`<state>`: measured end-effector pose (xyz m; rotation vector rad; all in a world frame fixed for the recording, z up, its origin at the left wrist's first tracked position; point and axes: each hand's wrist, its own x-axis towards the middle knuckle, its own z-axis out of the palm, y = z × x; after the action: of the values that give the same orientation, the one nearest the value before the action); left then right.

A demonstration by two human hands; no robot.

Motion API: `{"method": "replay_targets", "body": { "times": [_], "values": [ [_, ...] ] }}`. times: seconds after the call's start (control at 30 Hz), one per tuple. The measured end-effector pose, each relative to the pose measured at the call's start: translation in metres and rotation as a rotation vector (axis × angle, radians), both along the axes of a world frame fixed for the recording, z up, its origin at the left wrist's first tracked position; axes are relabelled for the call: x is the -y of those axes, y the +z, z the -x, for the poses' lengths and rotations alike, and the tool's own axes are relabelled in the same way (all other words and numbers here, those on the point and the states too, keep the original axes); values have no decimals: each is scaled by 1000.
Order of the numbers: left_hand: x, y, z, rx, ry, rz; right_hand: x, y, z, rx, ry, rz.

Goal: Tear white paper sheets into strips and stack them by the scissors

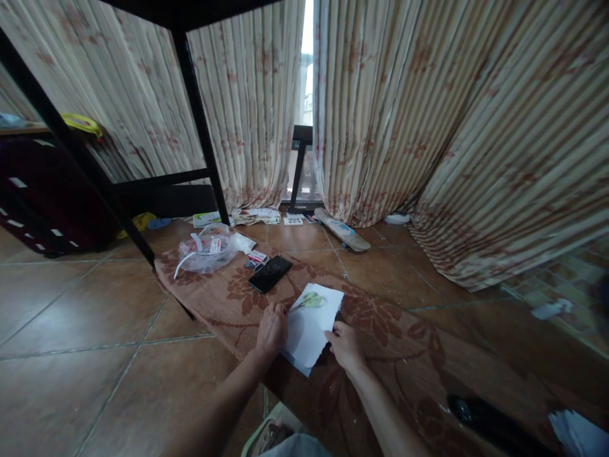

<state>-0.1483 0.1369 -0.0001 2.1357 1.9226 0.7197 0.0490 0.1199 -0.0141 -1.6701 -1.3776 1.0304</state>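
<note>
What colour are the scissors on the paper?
Light green handles on the scissors, seen in the head view.

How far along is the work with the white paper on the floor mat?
Early, it seems. The white paper lies flat on the patterned mat, its near edge ragged. The left hand presses its left edge and the right hand rests at its right edge. The green-handled scissors lie on the sheet's far end, held by neither hand, so any cutting seems yet to come. A black phone lies beyond.

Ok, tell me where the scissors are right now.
In the head view the green-handled scissors lie on the far end of the white paper on the patterned mat, just beyond the left hand, near the black phone.
</note>
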Motion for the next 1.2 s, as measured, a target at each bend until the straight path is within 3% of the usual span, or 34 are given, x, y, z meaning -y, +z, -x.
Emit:
{"method": "replay_targets", "body": {
  "times": [0.3,0.47,0.53,0.7,0.8,1.2],
  "values": [
    [1,-2,6,127,-25,-41,-9,9,3,209,11,-57],
    [5,-2,7,193,-38,-57,13,25,-2,342,-31,-112],
    [6,-3,8,226,-23,-63,29,29,-5,369,39,-169],
    [6,-7,8,281,3,-73,63,27,-5,551,418,-486],
    [6,-8,8,295,7,-78,65,21,-2,634,462,-548],
    [6,-9,9,317,8,-80,42,21,4,364,354,-446]
  ]
}}
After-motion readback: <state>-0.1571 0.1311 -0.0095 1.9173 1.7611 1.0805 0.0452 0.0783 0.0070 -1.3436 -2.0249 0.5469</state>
